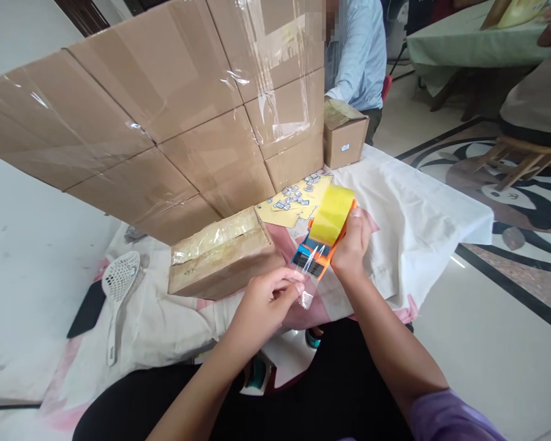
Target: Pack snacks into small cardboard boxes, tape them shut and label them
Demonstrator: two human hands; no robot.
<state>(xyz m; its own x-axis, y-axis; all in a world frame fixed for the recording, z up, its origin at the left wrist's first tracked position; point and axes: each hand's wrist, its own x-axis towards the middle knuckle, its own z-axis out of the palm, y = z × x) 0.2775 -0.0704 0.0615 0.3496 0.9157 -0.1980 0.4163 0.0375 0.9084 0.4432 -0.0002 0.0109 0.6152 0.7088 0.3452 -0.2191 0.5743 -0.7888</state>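
Observation:
My right hand (352,242) is wrapped round an orange and blue tape dispenser (313,256) that carries a thick yellowish roll of tape (332,214). From the dispenser's front hangs a clear strip of packing tape (307,295). My left hand (275,294) pinches the edge of this strip between thumb and fingers. Just left of the dispenser lies a cardboard box (223,260), its top seam covered with tape. Behind the dispenser, a yellow sheet (280,213) bears several small printed labels (294,196).
A tall wall of taped cartons (197,104) stands across the table's far side. A small box (346,138) sits beside a person in a blue shirt (362,52). A white slotted ladle (119,278) lies on the cloth (165,340) at left. A stool (517,156) stands at right.

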